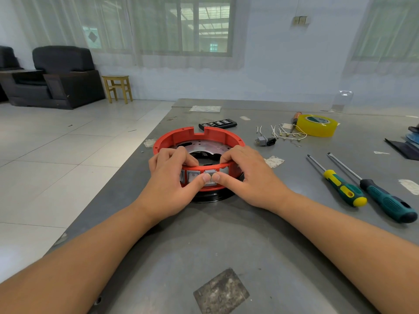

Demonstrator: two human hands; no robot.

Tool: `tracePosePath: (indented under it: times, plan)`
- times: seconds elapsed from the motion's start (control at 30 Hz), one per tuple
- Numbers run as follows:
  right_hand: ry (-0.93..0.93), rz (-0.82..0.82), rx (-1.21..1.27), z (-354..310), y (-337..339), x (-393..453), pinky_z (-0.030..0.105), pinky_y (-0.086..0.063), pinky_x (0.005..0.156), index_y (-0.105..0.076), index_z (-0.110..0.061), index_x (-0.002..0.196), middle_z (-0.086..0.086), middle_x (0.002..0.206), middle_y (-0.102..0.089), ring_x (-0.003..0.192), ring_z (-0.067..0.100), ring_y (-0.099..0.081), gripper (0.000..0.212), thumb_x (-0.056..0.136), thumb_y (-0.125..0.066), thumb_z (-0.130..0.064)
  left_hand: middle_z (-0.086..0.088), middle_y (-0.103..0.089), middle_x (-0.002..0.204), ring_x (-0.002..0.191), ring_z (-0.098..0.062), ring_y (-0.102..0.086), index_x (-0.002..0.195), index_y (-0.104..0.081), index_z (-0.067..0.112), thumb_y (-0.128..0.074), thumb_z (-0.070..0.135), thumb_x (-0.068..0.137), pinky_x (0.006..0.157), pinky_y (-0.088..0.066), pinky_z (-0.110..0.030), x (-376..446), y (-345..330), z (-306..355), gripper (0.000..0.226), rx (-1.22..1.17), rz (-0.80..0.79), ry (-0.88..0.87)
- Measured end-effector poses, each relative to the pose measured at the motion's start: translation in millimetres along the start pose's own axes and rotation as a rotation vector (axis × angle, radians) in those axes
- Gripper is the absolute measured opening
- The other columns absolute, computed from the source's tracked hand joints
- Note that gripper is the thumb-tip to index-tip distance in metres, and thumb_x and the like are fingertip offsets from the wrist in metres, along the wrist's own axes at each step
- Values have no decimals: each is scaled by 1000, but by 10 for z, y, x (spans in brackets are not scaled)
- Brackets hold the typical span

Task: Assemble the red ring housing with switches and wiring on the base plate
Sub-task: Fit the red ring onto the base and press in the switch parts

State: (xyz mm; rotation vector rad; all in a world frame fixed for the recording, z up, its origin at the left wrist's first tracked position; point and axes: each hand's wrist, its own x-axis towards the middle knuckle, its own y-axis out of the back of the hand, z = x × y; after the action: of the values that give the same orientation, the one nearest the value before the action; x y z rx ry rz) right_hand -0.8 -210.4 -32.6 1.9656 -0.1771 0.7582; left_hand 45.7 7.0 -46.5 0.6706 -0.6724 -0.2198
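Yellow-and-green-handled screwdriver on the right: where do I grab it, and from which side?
Take the yellow-and-green-handled screwdriver by its thick handle, from above and the near end. It lies flat on the grey table, tip pointing away, and the dark-teal-handled screwdriver lies close on its right, so the left side is probably freer.

Red ring housing (181, 135) flat on table; grey switches (193, 176) in near wall.

Screwdrivers (362, 186) right of ring housing (199, 141) on table (226, 234)
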Motion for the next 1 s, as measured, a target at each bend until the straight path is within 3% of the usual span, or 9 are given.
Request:
tracePosePath:
  times: [0.1,0.43,0.57,0.67,0.87,1.0]
  plan:
    - [-6,4,14,-3,5,5,28,-40,90,-63,-20,103,-11,95,-60,90,7,-50,31,94,-67,-49,5,-53,115,124,-19,-36,104,-56,30,-72,46,94,92,-31,-15,1,-2,-1,25,1,5,-8]
    - [-23,22,27,0,-22,4,30,-40,92,-61,-24,101,-12,94,-59,91,8,-51,28,93,-67,-50,7,-56,117,123,-18,-37,104,-54,35,-64,58,90,93,-30,-18,12,14,-57,28,31,-20,-26]
    - [-17,40,16,11,-43,-13,28,-37,93,-60,-23,101,-11,95,-58,92,7,-49,27,95,-66,-49,13,-53,122,125,-15,-37,114,-51,44,-40,68,88,96,-30,-20,10,75,-151,37,45,-69,-65]
    - [-19,40,18,18,-47,-10,24,-33,93,-60,-23,102,-12,96,-57,93,3,-46,29,95,-59,-50,14,-56,123,126,-16,-42,119,-50,45,-37,65,91,103,-33,-30,25,100,-195,36,94,-71,-99]
    - [-18,56,23,12,-63,-4,22,-31,93,-61,-22,101,-14,96,-57,92,1,-45,28,95,-57,-49,21,-58,117,111,14,-36,118,-57,40,-38,60,96,103,-30,-29,21,96,-183,35,122,-12,-152]
    - [-16,42,26,27,-49,3,24,-32,92,-62,-23,101,-13,95,-58,91,1,-45,25,97,-62,-47,29,-60,120,123,25,-34,124,-64,36,-44,49,103,110,-23,-19,34,118,-182,32,144,-23,-210]
